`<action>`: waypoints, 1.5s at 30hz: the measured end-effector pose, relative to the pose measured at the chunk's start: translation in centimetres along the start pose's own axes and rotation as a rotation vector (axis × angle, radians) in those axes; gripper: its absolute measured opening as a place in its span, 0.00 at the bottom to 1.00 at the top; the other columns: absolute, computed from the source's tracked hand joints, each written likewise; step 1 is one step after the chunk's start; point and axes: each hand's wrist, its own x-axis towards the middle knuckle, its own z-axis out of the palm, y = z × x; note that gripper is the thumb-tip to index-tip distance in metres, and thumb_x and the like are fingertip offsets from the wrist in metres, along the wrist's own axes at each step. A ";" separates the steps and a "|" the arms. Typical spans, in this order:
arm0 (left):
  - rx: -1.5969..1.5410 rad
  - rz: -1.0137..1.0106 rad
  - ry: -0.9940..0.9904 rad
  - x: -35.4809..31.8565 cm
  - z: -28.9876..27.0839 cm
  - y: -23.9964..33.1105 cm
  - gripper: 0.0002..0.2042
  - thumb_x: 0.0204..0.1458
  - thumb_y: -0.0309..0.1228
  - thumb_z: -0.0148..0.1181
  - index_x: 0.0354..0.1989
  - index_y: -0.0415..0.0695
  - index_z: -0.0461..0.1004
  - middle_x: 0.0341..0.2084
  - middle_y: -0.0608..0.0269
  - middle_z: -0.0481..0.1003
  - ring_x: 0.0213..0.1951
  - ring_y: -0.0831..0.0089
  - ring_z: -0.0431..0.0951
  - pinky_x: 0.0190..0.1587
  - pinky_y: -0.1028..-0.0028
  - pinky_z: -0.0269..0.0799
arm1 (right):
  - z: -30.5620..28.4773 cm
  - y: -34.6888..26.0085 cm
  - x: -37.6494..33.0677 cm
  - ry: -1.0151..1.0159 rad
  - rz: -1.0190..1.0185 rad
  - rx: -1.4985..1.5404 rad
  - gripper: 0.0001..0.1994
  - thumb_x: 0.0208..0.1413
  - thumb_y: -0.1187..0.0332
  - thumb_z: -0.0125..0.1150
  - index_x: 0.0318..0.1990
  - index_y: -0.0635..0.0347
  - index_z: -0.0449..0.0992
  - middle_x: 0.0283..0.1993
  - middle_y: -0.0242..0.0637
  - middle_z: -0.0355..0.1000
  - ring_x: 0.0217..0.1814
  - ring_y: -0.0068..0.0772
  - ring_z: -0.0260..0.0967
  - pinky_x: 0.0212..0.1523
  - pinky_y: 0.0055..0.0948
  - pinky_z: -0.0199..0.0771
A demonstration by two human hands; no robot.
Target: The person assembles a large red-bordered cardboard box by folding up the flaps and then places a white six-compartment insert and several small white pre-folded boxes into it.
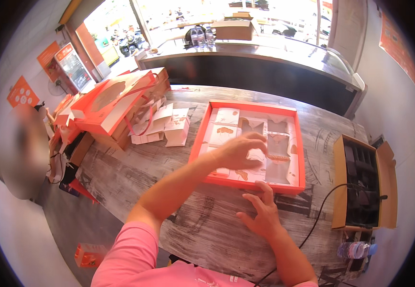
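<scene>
A shallow red box (301, 158) lies open on the table, with a white, brown-patterned divider inside. White patterned small boxes (227, 116) fill its left column; several compartments (278, 126) on the right are bare. My left hand (240, 151) reaches across the box over the middle column. Its thumb and fingers curve around a small white box (256, 155), partly hidden by the hand. At the front rim is my right hand (263, 214), fingers spread and holding nothing, one fingertip at or close to the rim.
Folded white patterned cartons (176, 125) lie left of the red box, beside stacked red boxes (114, 103). On the right stand an open brown cardboard box (360, 182), a black cable (321, 215) and a plastic bottle (355, 249). Another person (23, 153) is at the far left.
</scene>
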 end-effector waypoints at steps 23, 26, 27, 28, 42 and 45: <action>-1.549 1.227 0.597 4.6 5.5 26.1 0.15 0.71 0.33 0.60 0.50 0.30 0.79 0.46 0.42 0.78 0.47 0.47 0.80 0.48 0.55 0.75 | 0.8 -0.6 -0.5 -0.316 -0.046 0.132 0.36 0.46 0.57 0.85 0.62 0.60 0.78 0.80 0.55 0.53 0.61 0.49 0.75 0.57 0.49 0.82; -1.597 1.183 0.537 3.9 3.7 26.4 0.14 0.71 0.33 0.60 0.50 0.30 0.79 0.47 0.43 0.77 0.48 0.48 0.80 0.49 0.55 0.75 | 0.9 -0.7 -0.6 -0.301 -0.061 0.103 0.35 0.46 0.58 0.85 0.62 0.60 0.79 0.79 0.55 0.53 0.61 0.49 0.75 0.57 0.48 0.82; -1.577 1.198 0.528 3.9 3.7 26.2 0.14 0.71 0.33 0.60 0.50 0.30 0.79 0.48 0.43 0.77 0.48 0.48 0.80 0.49 0.55 0.75 | 0.9 -0.7 -0.7 -0.297 -0.057 0.103 0.35 0.46 0.59 0.85 0.61 0.60 0.79 0.80 0.54 0.53 0.61 0.48 0.75 0.57 0.47 0.82; -1.554 1.215 0.518 4.0 3.7 26.1 0.14 0.70 0.33 0.61 0.50 0.30 0.79 0.48 0.44 0.77 0.48 0.49 0.80 0.49 0.55 0.75 | 1.0 -0.8 -0.7 -0.293 -0.055 0.104 0.34 0.46 0.59 0.85 0.61 0.60 0.79 0.80 0.53 0.53 0.61 0.48 0.75 0.56 0.47 0.82; 0.025 0.016 0.564 -7.1 -4.9 4.4 0.09 0.54 0.18 0.64 0.42 0.41 0.80 0.53 0.54 0.79 0.54 0.68 0.81 0.55 0.68 0.78 | 0.2 -1.1 -0.1 -0.102 -0.089 -0.046 0.27 0.49 0.67 0.80 0.57 0.61 0.79 0.73 0.51 0.63 0.63 0.50 0.75 0.60 0.43 0.81; 0.278 -0.384 0.720 -12.9 -6.7 -3.5 0.15 0.55 0.22 0.62 0.52 0.41 0.79 0.54 0.52 0.78 0.47 0.60 0.84 0.50 0.67 0.81 | 0.5 -0.8 0.0 -0.107 -0.100 0.029 0.26 0.49 0.66 0.80 0.57 0.59 0.80 0.73 0.51 0.63 0.58 0.48 0.77 0.55 0.42 0.84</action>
